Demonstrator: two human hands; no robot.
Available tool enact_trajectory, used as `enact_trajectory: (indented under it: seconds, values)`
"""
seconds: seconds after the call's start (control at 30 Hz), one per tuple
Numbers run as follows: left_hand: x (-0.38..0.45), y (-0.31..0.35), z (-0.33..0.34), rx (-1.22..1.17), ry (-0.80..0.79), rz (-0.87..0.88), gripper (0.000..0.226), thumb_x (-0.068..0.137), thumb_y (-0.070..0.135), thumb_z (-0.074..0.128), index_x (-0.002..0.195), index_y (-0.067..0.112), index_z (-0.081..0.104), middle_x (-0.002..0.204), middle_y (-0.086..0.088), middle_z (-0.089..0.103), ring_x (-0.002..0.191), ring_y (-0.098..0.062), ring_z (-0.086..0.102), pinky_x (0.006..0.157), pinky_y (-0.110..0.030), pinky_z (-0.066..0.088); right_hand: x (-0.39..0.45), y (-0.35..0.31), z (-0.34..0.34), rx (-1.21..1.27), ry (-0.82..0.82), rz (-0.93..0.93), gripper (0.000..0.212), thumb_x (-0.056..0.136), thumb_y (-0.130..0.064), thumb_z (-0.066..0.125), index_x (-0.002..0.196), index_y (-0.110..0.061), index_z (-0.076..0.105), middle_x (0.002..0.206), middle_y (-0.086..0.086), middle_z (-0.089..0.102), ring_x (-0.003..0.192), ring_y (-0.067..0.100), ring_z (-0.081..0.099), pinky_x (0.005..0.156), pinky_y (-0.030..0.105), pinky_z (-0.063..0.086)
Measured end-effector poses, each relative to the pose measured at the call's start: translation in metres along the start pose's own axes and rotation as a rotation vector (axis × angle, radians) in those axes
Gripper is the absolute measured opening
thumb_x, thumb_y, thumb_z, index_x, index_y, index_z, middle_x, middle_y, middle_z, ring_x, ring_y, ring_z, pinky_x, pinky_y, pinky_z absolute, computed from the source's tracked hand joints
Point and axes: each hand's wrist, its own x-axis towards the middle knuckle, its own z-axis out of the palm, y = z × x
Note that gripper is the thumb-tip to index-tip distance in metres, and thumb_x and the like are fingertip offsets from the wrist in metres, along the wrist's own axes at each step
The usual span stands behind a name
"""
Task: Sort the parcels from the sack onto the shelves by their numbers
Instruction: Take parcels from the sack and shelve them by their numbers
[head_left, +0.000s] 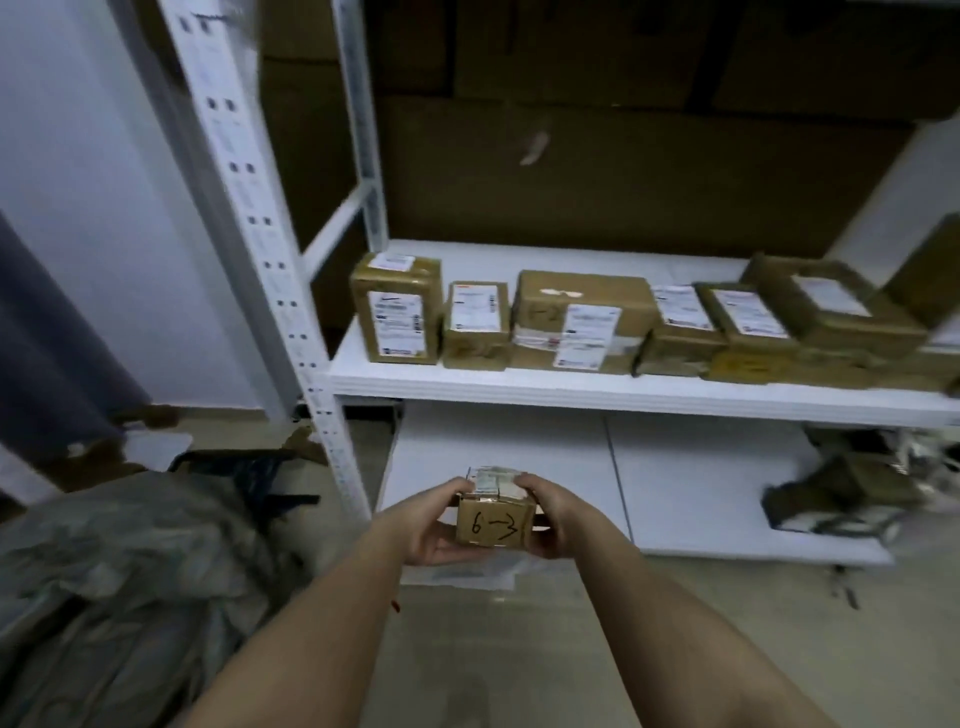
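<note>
Two hands on one small cardboard parcel (494, 522), held low, centre of view, in front of lower shelf (498, 457). Left hand (434, 525) cupped under and round parcel's left side, thumb up on top edge. Right hand (553, 512) wrapped round right side, fingertips over top near white label. Both clamped on parcel. "6-3" written in black marker on near face. Parcel upright, not touching any shelf.

Middle shelf (571, 387) above and beyond: row of brown parcels w/ white labels along front part. Tall upright box (396, 312) at left end, small box (477, 325) just beside it, wider box (582, 319) next, then flatter parcels (737, 327) overlapping toward right; right end blurred, count unclear. Big plain cardboard sheets (623, 171) behind as back wall.

Lower shelf mostly white board; crumpled dark and pale wrapping heap (841, 493) at its right end. White rack upright (270, 249) w/ slot holes, left of shelves. Large grey woven sack (130, 582) on floor at lower left, mouth slack. Torn cardboard scraps (104, 452) on floor beyond sack. Pale plastic bag (467, 571) on floor below hands.
</note>
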Motion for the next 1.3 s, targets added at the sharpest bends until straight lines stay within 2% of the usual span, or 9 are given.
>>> enact_trajectory:
  seconds: [0.13,0.3,0.43,0.6,0.77,0.87,1.07,1.23,1.3]
  values:
    - [0.038,-0.009,0.109,0.08,-0.003,0.006,0.027,0.089,0.037,0.061,0.103,0.014,0.058,0.086,-0.023,0.072,0.072,-0.03,0.072,0.059,-0.036,0.06,-0.009,0.012,-0.113,0.049,0.043,-0.036,0.031,0.093,-0.045,0.052,0.082,-0.018,0.061,0.091,0.007,0.065,0.077,0.019,0.061,0.059,0.026,0.049]
    - [0.068,-0.022,0.233,0.121,-0.019,0.035,0.025,0.094,0.031,0.057,0.109,0.012,0.06,0.088,-0.018,0.07,0.077,-0.028,0.068,0.049,-0.032,0.056,-0.018,0.034,-0.227,0.212,0.141,-0.051,0.029,0.091,-0.04,0.052,0.078,-0.018,0.064,0.071,0.004,0.069,0.069,0.018,0.064,0.056,0.022,0.048]
    - [0.094,-0.028,0.304,0.24,-0.073,-0.019,0.024,0.094,0.035,0.055,0.1,0.013,0.061,0.079,-0.017,0.069,0.066,-0.027,0.065,0.063,-0.034,0.056,-0.019,0.042,-0.298,0.354,0.204,-0.051,0.031,0.093,-0.037,0.052,0.079,-0.012,0.064,0.062,0.006,0.066,0.063,0.018,0.06,0.045,0.018,0.046]
    - [0.142,-0.028,0.367,0.34,-0.122,-0.098,0.031,0.09,0.041,0.06,0.103,0.013,0.062,0.101,-0.019,0.069,0.072,-0.029,0.069,0.079,-0.038,0.056,-0.006,0.036,-0.372,0.417,0.286,-0.006,0.031,0.095,-0.035,0.054,0.08,-0.008,0.061,0.073,0.009,0.062,0.065,0.018,0.057,0.038,0.017,0.044]
    - [0.201,-0.017,0.426,0.302,-0.102,-0.121,0.031,0.087,0.036,0.066,0.105,0.012,0.065,0.093,-0.019,0.072,0.081,-0.029,0.07,0.072,-0.036,0.058,0.026,0.018,-0.442,0.412,0.317,0.017,0.031,0.096,-0.035,0.053,0.081,-0.009,0.062,0.077,0.01,0.064,0.068,0.019,0.06,0.049,0.022,0.047]
    - [0.225,-0.01,0.46,0.281,-0.092,-0.134,0.028,0.088,0.036,0.065,0.101,0.011,0.066,0.098,-0.021,0.07,0.079,-0.029,0.069,0.069,-0.036,0.058,0.041,0.008,-0.479,0.374,0.323,0.044,0.03,0.095,-0.038,0.053,0.081,-0.013,0.063,0.076,0.007,0.066,0.067,0.019,0.063,0.053,0.021,0.047]
    - [0.257,-0.001,0.517,0.255,-0.045,-0.154,0.024,0.09,0.032,0.064,0.096,0.009,0.066,0.089,-0.019,0.069,0.074,-0.028,0.066,0.057,-0.032,0.058,0.059,-0.009,-0.541,0.3,0.296,0.108,0.027,0.094,-0.038,0.053,0.085,-0.014,0.06,0.083,0.008,0.065,0.07,0.02,0.06,0.061,0.025,0.047]
    - [0.283,-0.004,0.557,0.187,0.012,-0.133,0.027,0.089,0.033,0.065,0.1,0.007,0.068,0.092,-0.022,0.069,0.076,-0.031,0.067,0.064,-0.036,0.058,0.081,-0.02,-0.593,0.222,0.254,0.103,0.026,0.095,-0.037,0.053,0.092,-0.012,0.061,0.093,0.01,0.065,0.077,0.023,0.06,0.066,0.026,0.048]
    - [0.292,-0.009,0.573,0.163,0.054,-0.122,0.026,0.089,0.033,0.065,0.097,0.009,0.068,0.088,-0.02,0.069,0.074,-0.03,0.067,0.059,-0.034,0.057,0.092,-0.022,-0.613,0.182,0.234,0.1,0.026,0.095,-0.038,0.053,0.095,-0.013,0.062,0.095,0.01,0.065,0.081,0.024,0.061,0.066,0.026,0.047]
